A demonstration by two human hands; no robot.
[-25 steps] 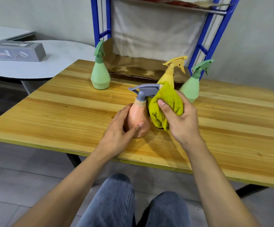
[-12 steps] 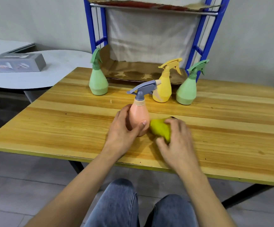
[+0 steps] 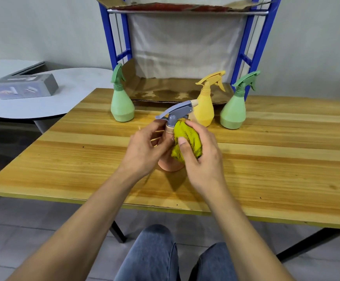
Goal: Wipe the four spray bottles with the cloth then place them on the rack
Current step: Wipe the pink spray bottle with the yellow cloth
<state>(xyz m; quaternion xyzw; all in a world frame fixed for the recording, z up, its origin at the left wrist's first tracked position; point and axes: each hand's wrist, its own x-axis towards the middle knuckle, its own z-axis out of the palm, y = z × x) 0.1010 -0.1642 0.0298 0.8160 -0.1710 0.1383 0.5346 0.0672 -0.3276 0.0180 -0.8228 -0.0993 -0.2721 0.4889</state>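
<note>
A pale green plastic spray bottle (image 3: 122, 107) stands at the far left of the light wooden table (image 3: 287, 159). Nearer the middle, the left hand (image 3: 144, 151) curls round the neck of the peach spray bottle with a grey trigger (image 3: 170, 165). The right hand (image 3: 203, 159) grips a bunched yellow-green cloth (image 3: 187, 140) and presses it against that bottle's side. Behind stand a yellow spray bottle (image 3: 205, 110) and a second green spray bottle (image 3: 233, 113), before the blue metal rack (image 3: 244, 57).
</note>
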